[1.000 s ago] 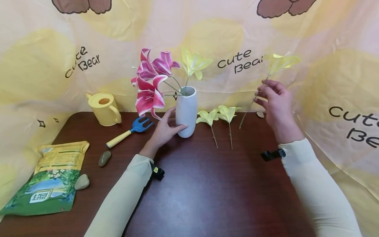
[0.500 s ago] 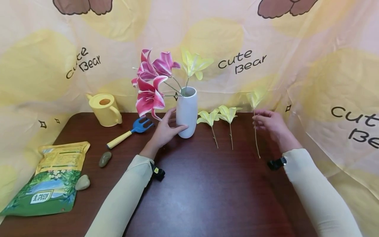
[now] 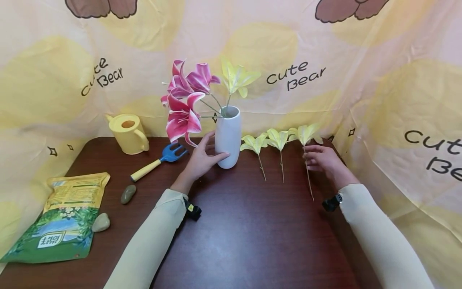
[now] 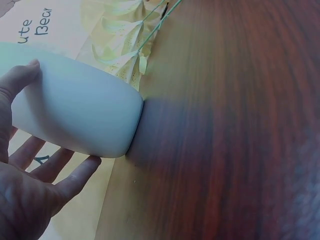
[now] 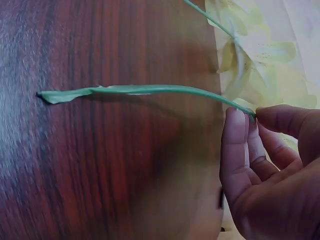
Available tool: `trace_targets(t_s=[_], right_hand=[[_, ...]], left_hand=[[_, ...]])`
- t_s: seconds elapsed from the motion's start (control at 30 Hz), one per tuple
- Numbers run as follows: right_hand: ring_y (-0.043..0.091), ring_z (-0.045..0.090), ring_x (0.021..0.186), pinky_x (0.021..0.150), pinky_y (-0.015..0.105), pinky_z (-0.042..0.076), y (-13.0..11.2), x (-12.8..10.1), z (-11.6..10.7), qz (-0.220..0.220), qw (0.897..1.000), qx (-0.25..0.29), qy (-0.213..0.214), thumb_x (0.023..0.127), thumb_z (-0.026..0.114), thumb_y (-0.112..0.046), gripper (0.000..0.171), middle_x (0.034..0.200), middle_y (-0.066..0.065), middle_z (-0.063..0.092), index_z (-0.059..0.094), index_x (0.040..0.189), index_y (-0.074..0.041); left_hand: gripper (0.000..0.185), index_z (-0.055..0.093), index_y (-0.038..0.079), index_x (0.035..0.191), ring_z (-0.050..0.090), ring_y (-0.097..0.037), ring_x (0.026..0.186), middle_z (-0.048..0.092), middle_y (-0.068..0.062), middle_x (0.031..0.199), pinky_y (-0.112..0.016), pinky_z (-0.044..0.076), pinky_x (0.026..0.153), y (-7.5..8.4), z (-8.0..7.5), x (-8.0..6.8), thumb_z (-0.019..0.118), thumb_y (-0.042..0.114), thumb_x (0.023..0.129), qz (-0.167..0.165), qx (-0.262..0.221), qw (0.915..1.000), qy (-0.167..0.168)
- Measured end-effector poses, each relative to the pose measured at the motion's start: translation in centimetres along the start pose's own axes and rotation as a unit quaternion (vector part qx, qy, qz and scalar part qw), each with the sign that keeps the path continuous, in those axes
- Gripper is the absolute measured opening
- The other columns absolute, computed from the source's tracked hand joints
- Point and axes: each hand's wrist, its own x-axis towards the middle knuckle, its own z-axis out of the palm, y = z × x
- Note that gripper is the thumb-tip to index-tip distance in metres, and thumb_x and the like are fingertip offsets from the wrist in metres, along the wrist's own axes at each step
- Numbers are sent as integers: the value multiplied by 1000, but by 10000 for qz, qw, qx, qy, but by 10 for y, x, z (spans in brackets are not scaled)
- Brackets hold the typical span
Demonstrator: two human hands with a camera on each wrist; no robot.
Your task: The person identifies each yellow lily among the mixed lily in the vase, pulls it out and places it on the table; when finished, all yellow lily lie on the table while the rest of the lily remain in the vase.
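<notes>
A white vase (image 3: pixel 227 136) stands upright on the table, holding several pink lilies (image 3: pixel 182 118) and a yellow lily (image 3: pixel 236 78). My left hand (image 3: pixel 202 157) grips its lower left side, thumb across the front; the left wrist view shows the fingers round the other side of the vase (image 4: pixel 75 105). At the right, my right hand (image 3: pixel 323 160) pinches the thin stem of another yellow lily (image 3: pixel 304 134) between thumb and fingertips. In the right wrist view its green stem (image 5: pixel 150 89) extends over the tabletop. Two more yellow lilies (image 3: pixel 254 143) lie between vase and right hand.
On the left are a yellow watering can (image 3: pixel 128 134), a blue hand fork (image 3: pixel 171 153) with a yellow handle, two stones (image 3: pixel 128 194) and a green-yellow bag (image 3: pixel 65 216). A printed cloth (image 3: pixel 144 48) hangs behind the brown table (image 3: pixel 249 233).
My right hand has lowered the yellow lily from in front of the cloth to the table, slightly leftward, beside the other two. The left hand and vase have kept their place.
</notes>
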Motion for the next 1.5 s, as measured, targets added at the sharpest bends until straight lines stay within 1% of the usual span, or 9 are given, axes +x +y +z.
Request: trace_targets(t_s=[0.2, 0.4, 0.6, 0.83, 0.97, 1.1, 1.27, 1.37, 1.5], right_hand=[[6, 74, 80, 75, 27, 69, -3, -1, 11, 64, 9999, -90, -127, 112, 61, -7, 32, 88, -14, 78, 59, 144, -7], [8, 75, 83, 77, 27, 69, 5, 8, 16, 37, 9997, -137, -175, 112, 64, -9, 26, 91, -14, 80, 66, 138, -14], [5, 75, 85, 79, 25, 68, 15, 19, 18, -18, 9994, -219, -264, 113, 63, -10, 38, 95, -14, 81, 58, 150, -5], [5, 77, 86, 79, 24, 68, 16, 18, 19, -80, 9993, -152, -318, 114, 61, -9, 35, 96, -13, 81, 59, 149, -4], [5, 79, 85, 81, 25, 68, 12, 13, 21, -137, 9996, -140, -212, 114, 60, -7, 44, 92, -13, 81, 53, 155, 7], [5, 79, 83, 82, 25, 69, 1, 5, 23, -238, 9991, -320, 109, 113, 62, -7, 54, 89, -15, 80, 45, 159, 17], [-5, 76, 82, 87, 20, 67, -23, -3, 29, -606, 9955, -526, 497, 113, 63, -11, 56, 90, -23, 75, 48, 159, 15], [-8, 74, 86, 91, 17, 65, -39, -4, 38, -953, 9928, -498, 518, 113, 63, -14, 55, 96, -24, 73, 50, 158, 14], [-7, 75, 94, 96, 17, 64, -68, -9, 61, -1346, 9891, -404, 437, 112, 67, -20, 54, 107, -19, 74, 55, 156, 10]], left_hand=[[85, 45, 41, 166, 60, -36, 148, 54, -6, 165, -60, 59, 117, 2, 1, 0, 92, 36, 95, 1, 24, 10000, 4], [85, 45, 41, 166, 60, -36, 148, 55, -6, 164, -59, 59, 117, 2, 1, 1, 92, 36, 96, -1, 54, 10000, 14], [84, 46, 41, 165, 60, -36, 149, 55, -6, 165, -59, 59, 117, 2, -1, 2, 92, 38, 96, -4, 57, 10000, -8], [84, 47, 38, 165, 61, -36, 148, 56, -6, 164, -59, 58, 118, 2, -2, 2, 92, 36, 95, 55, -34, 9999, -95], [84, 46, 37, 166, 60, -36, 149, 56, -7, 164, -60, 57, 119, 1, -3, 2, 92, 36, 96, 4, -23, 9999, -117], [85, 45, 35, 166, 58, -36, 150, 55, -7, 165, -62, 56, 120, 2, -1, 1, 92, 37, 95, -21, 111, 9999, -83], [86, 46, 32, 166, 57, -35, 149, 51, -8, 163, -63, 56, 120, 2, 1, 0, 93, 37, 94, 107, 254, 9996, 82], [88, 46, 28, 165, 60, -35, 145, 51, -10, 160, -60, 59, 116, 3, 5, -1, 95, 36, 92, 198, 189, 9995, 173], [91, 45, 24, 165, 63, -35, 140, 55, -11, 156, -59, 61, 115, 3, 8, -2, 97, 35, 91, 276, 121, 9993, 242]])
